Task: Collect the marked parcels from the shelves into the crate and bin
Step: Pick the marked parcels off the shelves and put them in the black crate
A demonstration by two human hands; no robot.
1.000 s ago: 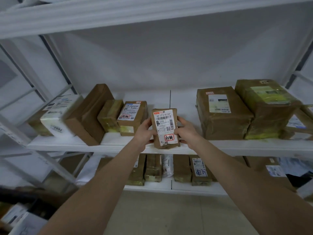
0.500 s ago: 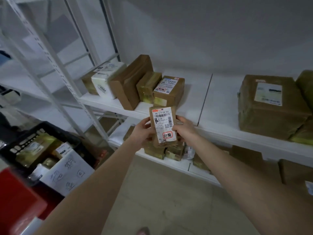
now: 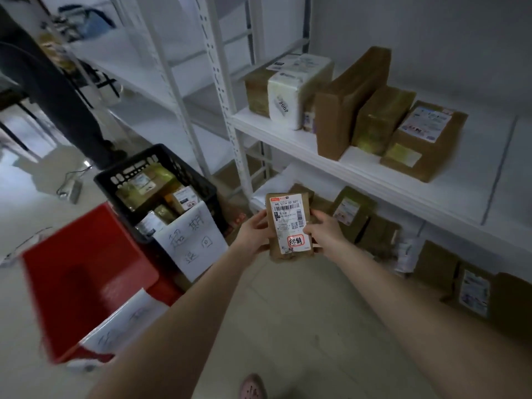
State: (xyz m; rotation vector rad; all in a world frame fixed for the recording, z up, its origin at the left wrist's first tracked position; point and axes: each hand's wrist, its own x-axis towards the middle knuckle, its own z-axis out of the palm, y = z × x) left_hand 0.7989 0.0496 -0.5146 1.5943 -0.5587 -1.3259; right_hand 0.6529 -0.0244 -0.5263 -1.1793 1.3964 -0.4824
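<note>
A small brown parcel (image 3: 289,226) with a white barcode label and a red-bordered mark is upright between both hands, in mid-air in front of the lower shelf. My left hand (image 3: 253,236) grips its left edge and my right hand (image 3: 324,233) grips its right edge. To the left on the floor stands a black crate (image 3: 201,184) holding several parcels, with a handwritten paper sign on its front. A red bin (image 3: 83,280) with a paper sign sits nearer, at lower left, and its inside looks bare.
White metal shelving (image 3: 374,174) runs along the right, with brown and white parcels on the middle shelf and more on the lower one. Another person's dark-clad legs (image 3: 57,90) stand at the upper left. My pink shoe (image 3: 252,387) shows at the bottom.
The parcel has come off the middle shelf and moved down and left, away from the shelving. My view has turned left, bringing the black crate and red bin fully into sight.
</note>
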